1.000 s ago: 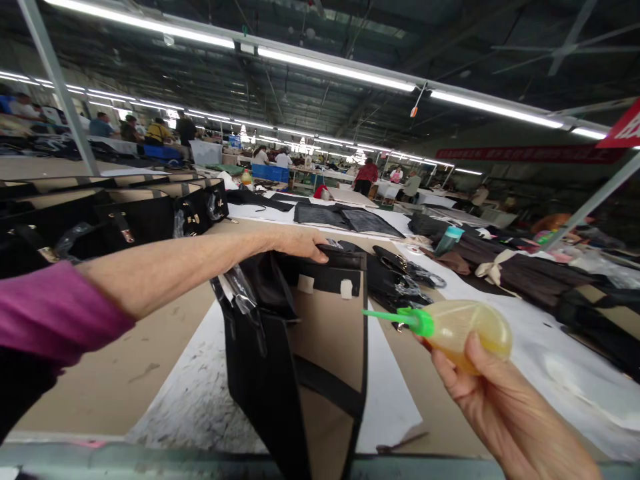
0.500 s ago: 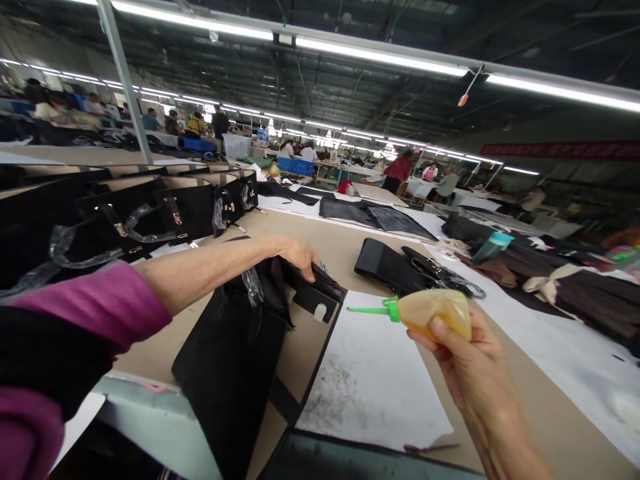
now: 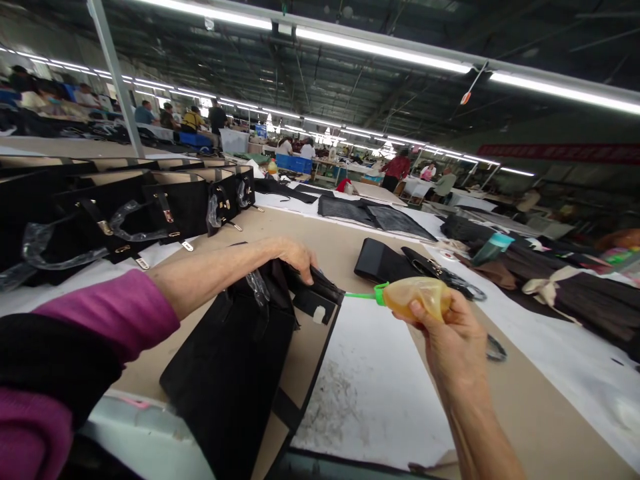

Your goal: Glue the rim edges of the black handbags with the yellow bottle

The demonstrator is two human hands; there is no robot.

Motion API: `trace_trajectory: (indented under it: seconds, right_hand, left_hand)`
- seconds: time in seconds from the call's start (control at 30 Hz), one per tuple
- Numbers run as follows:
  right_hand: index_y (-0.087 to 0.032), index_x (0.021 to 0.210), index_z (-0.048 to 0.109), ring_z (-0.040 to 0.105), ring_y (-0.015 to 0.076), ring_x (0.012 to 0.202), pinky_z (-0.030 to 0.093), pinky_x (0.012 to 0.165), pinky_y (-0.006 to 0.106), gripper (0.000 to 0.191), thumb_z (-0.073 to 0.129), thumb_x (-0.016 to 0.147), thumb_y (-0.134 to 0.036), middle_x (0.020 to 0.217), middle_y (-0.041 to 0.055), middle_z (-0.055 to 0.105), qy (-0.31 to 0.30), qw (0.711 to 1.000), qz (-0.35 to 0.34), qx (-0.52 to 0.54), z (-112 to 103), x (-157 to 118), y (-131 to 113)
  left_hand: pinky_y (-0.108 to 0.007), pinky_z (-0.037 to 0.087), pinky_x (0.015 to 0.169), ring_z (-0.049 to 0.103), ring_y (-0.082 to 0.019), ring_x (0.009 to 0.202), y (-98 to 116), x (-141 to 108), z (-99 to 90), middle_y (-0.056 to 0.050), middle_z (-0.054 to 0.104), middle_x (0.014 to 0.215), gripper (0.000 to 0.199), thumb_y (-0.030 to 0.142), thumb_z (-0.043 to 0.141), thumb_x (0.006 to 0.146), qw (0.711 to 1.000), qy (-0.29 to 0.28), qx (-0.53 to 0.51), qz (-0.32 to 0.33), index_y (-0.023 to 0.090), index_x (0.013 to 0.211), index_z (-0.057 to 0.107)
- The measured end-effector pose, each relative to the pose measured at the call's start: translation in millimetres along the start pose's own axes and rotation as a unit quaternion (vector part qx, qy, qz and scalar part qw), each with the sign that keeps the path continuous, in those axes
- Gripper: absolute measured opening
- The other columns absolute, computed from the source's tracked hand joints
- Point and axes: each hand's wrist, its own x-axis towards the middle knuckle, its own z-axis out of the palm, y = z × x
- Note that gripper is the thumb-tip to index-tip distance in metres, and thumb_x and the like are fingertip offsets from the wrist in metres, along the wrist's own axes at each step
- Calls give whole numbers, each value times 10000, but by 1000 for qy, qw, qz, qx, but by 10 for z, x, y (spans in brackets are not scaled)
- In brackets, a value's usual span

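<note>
A black handbag (image 3: pixel 227 360) lies opened out in front of me, its beige lining showing. My left hand (image 3: pixel 296 257) grips the bag's far upper edge, fingers curled over it. In my right hand (image 3: pixel 445 327) is a squeeze glue bottle (image 3: pixel 417 297) of yellowish liquid, held level with its green nozzle pointing left. The nozzle tip is at the bag's edge, just right of my left hand; whether it touches I cannot tell. Beneath the nozzle lies a smudged white sheet (image 3: pixel 375 380).
Several black bags with plastic-wrapped handles (image 3: pixel 180 200) stand in rows at the left. A black bag piece (image 3: pixel 383 259) and straps lie beyond the bottle. A teal cup (image 3: pixel 493 247) and dark fabric (image 3: pixel 565 287) are at the right. People work at tables far behind.
My right hand has moved the bottle left, bringing the nozzle tip to the bag's edge. My left hand keeps its hold on the bag.
</note>
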Motion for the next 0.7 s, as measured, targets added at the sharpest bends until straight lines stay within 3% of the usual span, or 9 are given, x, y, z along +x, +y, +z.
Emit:
trace_trajectory:
  seconds: [0.4, 0.7]
  right_hand:
    - [-189, 908, 644, 643, 195, 683, 569, 611, 299, 417, 850, 582, -347, 822, 13, 684, -6, 998, -32, -50, 5, 60, 77]
    - [-190, 940, 637, 647, 206, 701, 579, 605, 325, 430, 859, 591, -307, 854, 19, 684, -39, 999, -2, -19, -47, 37, 224]
  left_hand:
    - [-258, 463, 613, 578, -187, 662, -15, 64, 17, 5, 672, 651, 248, 282, 677, 553, 999, -19, -32, -9, 176, 769, 732]
    - [-223, 448, 582, 575, -171, 663, 8, 52, 35, 21, 669, 642, 256, 275, 687, 558, 999, -14, -34, -19, 185, 792, 738]
